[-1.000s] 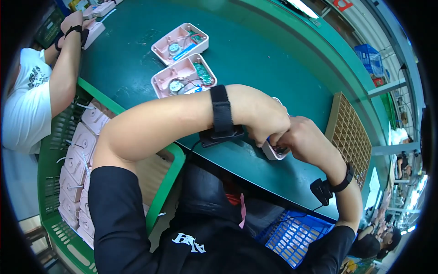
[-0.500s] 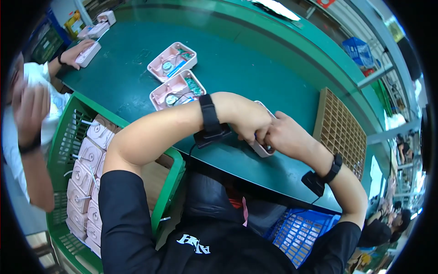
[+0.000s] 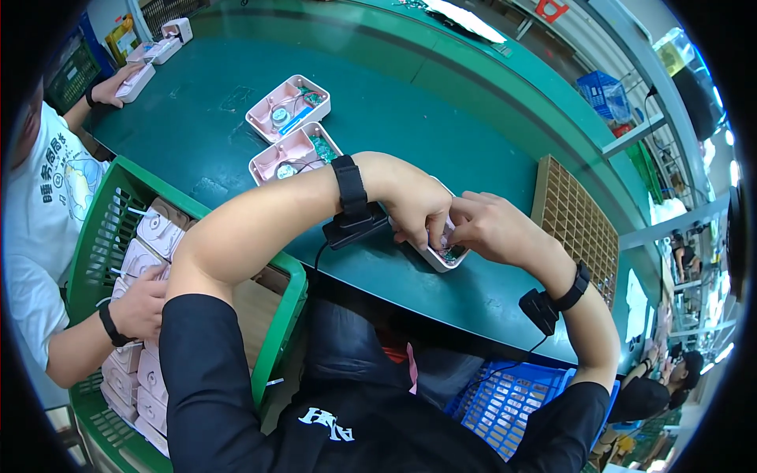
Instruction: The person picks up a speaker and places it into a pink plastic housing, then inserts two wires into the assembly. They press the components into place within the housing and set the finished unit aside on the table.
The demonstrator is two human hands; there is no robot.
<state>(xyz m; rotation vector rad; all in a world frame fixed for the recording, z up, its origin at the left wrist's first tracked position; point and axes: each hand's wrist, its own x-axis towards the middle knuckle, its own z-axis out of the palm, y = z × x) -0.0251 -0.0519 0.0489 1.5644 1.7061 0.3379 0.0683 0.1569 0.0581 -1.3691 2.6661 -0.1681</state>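
An open pale pink plastic housing (image 3: pixel 441 262) lies on the bench in front of me, with a piece of green circuit board showing at its near end. My left hand (image 3: pixel 414 206) arches over it, its fingers closed at the housing's left wall and reaching inside. The fingertips of my right hand (image 3: pixel 490 227) are pinched together inside the housing; what they hold is hidden. Farther left lie two similar open housings, one behind (image 3: pixel 323 106) and one nearer (image 3: pixel 260 172), with wires, a round part and green boards. My left forearm partly covers the nearer one.
A green basket (image 3: pixel 293 303) of pink housings stands at my left, with a co-worker's hand (image 3: pixel 142 306) in it. The co-worker's other hand (image 3: pixel 114 87) touches a pink housing. A brown grid tray (image 3: pixel 579 225) lies right; a blue basket (image 3: pixel 505 410) sits below the bench.
My hands have drawn slightly apart, showing more of the housing's inside. The co-worker's nearer hand has come down into the green basket. The whole view has shifted slightly.
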